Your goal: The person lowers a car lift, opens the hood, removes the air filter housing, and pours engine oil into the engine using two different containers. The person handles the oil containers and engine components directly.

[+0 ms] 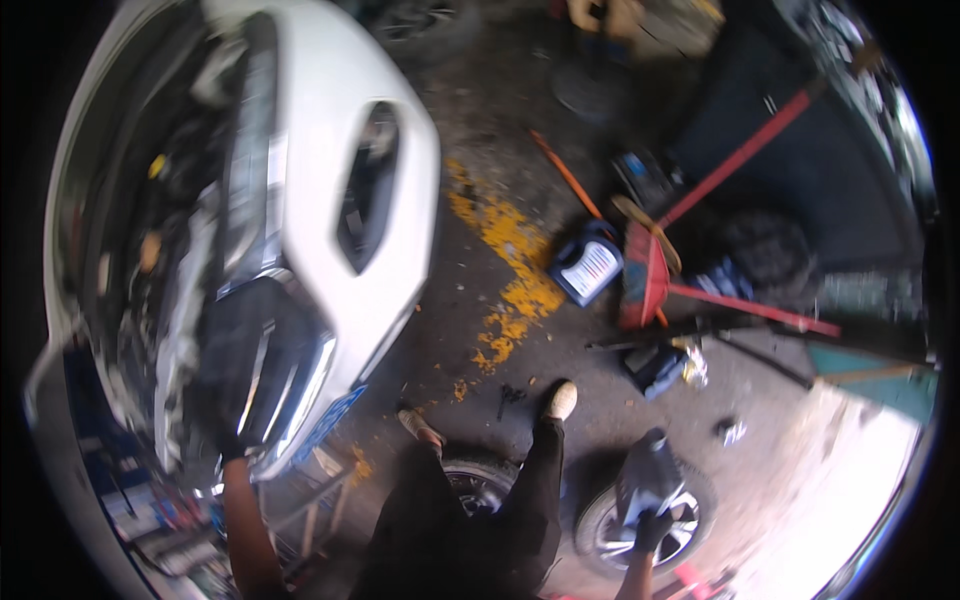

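My left hand (pixel 219 431), in a dark glove, is at the front edge of a white car (pixel 319 150) with its engine bay exposed, beside the dark grille (pixel 262 352). Blur and dark surroundings hide its fingers. On the other side, my right hand (pixel 654 529), also gloved, grips the lower end of a grey plastic jug (pixel 649 472). Below the jug lies a wheel with a silver alloy rim (pixel 600 534); the picture does not settle whether they touch. Another wheel (pixel 480 480) shows between my legs.
A dark blue jug (pixel 589 262) lies by a red dustpan (pixel 645 277) with a long red handle. Near them are an orange rod (pixel 566 174) and a dark container (pixel 654 367). Worn yellow paint (pixel 517 255) marks the floor. A metal frame (pixel 315 510) stands below the car's front.
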The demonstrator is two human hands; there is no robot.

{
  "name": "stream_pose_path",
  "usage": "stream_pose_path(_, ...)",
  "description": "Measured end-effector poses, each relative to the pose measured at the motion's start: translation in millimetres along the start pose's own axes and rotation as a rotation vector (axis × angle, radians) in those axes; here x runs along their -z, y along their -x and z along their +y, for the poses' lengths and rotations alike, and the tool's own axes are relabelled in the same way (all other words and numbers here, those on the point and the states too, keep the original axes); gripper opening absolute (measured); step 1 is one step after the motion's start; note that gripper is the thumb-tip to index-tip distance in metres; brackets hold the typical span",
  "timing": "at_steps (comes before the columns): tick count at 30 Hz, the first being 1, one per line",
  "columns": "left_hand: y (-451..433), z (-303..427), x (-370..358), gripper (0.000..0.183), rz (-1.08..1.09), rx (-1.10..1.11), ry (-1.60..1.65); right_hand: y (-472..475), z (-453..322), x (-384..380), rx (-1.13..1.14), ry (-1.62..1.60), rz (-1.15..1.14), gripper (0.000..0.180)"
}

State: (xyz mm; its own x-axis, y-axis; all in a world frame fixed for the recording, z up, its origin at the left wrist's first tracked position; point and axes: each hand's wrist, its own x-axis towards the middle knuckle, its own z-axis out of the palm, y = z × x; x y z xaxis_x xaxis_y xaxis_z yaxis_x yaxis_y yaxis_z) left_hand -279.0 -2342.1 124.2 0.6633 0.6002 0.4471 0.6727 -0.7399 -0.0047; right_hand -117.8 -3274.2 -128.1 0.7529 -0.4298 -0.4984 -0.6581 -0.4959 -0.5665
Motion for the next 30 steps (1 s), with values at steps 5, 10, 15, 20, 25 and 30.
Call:
stream_pose_path(5,41,175,44,0.056,-0.069,0.404,0.351,136,-225,-4,0.410,0.075,-0.372,0.030)
stream_pose_path(10,23,229,151,0.047,-0.234,-0.578,1.021,260,-368,-27,1.319,0.423,-0.452,0.039)
stream_pose_path(15,-29,82,267,0.044,0.253,-0.803,0.759,384,-510,-59,1.269,0.232,-0.496,0.037)
stream_pose_path(20,-68,-72,395,0.035,0.313,-0.779,0.233,546,-599,-173,1.339,-0.156,-0.848,0.035)
stream_pose_path(25,-91,-173,446,0.024,0.087,-0.236,-0.113,724,-631,-295,1.460,-0.412,-1.312,0.033)
stream_pose_path(30,-85,-229,425,0.023,0.058,-0.017,-0.488,809,-619,-352,1.534,-0.478,-1.387,0.033)
